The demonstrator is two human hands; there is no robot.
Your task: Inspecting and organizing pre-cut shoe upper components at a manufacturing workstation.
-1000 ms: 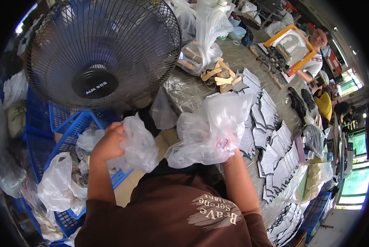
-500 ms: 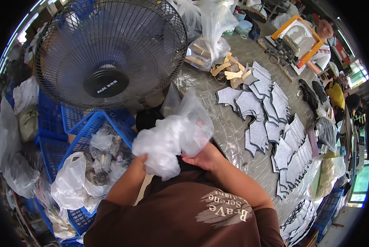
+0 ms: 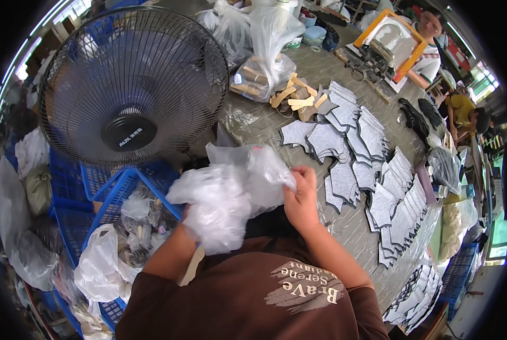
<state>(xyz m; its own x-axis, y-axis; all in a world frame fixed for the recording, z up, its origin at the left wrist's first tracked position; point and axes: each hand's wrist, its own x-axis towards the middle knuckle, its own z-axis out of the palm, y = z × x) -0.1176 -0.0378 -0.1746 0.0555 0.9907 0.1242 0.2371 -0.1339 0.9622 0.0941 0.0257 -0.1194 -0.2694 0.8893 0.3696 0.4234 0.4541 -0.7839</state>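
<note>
"How would I work this bag (image 3: pixel 269 177) well?"

"I'd pull gently, since thin plastic could tear, and smooth it clear of the crumpled bunch (image 3: pixel 215 204)"

"And the grip?"

"My right hand (image 3: pixel 302 197) pinches the bag's right edge, so the bag lies leftward of it, against the bunch; my left hand (image 3: pixel 186 212) is mostly hidden behind that bunch, and I can't tell its hold"

A broad, glossy grey-brown desk (image 3: pixel 344 229) stretches across the room here; bright, green-tinted glass windows (image 3: pixel 498 235) line the right side, white strip lighting (image 3: pixel 21 72) glares at far left, and pale beige floor (image 3: pixel 192 267) peeks through below.
</note>
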